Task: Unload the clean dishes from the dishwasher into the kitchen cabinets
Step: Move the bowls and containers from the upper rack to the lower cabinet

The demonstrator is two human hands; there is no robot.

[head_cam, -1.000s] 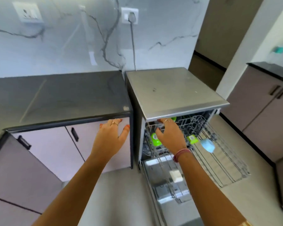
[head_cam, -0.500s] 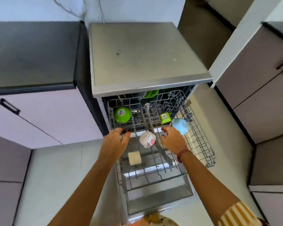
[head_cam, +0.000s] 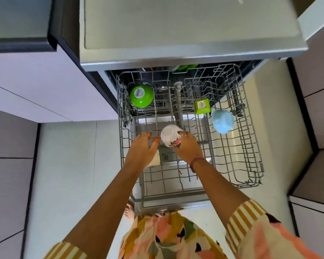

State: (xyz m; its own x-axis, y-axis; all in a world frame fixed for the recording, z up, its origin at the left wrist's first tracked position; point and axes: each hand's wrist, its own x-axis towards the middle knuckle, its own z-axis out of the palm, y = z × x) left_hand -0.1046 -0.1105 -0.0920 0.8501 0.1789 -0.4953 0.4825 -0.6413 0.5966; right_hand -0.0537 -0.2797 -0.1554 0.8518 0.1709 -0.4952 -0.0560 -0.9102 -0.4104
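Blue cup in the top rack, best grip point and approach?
Likely from above: the blue cup sits mouth-down and tilted among the rack wires, rounded base up. Wrap the fingers around its body. Whether it has a handle can't be told. Nothing crowds its right side.

A pale tiled floor (head_cam: 67, 165) is seen below, crossed by thin grout lines. At the upper left, a dark desk (head_cam: 21, 21) is cut off by the frame edge, its thick black rim showing. A white wall corner (head_cam: 318, 19) is found at the upper right. A floral garment (head_cam: 168, 238) in peach, yellow and grey fills the bottom of the view, with striped yellow-and-white cuffs (head_cam: 245, 215) at the sleeves. Bare toes (head_cam: 129, 210) are glimpsed on the floor just above the garment.
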